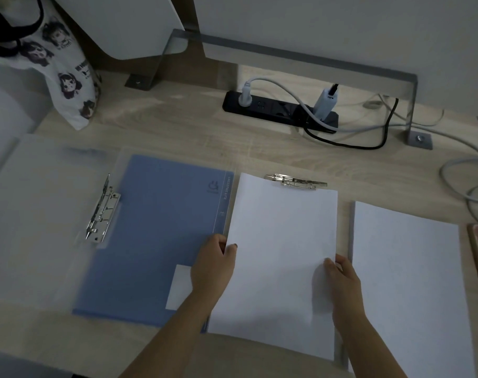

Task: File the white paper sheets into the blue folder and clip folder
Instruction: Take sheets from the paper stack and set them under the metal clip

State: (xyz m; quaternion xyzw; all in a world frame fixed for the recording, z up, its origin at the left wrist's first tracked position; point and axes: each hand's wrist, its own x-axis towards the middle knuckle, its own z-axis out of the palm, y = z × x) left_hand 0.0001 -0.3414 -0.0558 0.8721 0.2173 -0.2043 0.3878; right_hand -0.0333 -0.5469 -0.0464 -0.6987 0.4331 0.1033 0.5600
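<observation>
- Here the blue folder (pixel 156 236) lies flat on the pale wooden desk (pixel 194 126), and everything else is placed from it
- Just right of the folder, a white sheet (pixel 281 255) lies with its top edge at a silver clip (pixel 296 181)
- The left hand (pixel 213 264) pinches the sheet's left edge, thumb on top, right at the folder's right border
- The right hand (pixel 341 279) grips the sheet's right edge, thumb on the paper
- Further right of the folder, apart from the held sheet, sits a stack of white paper (pixel 407 282)
- Left of the folder, overlapping its corner, a translucent clip folder (pixel 41 214) lies open, its metal lever clip (pixel 101 211) raised
- Beyond the folder, a black power strip (pixel 278 107) rests by the wall
</observation>
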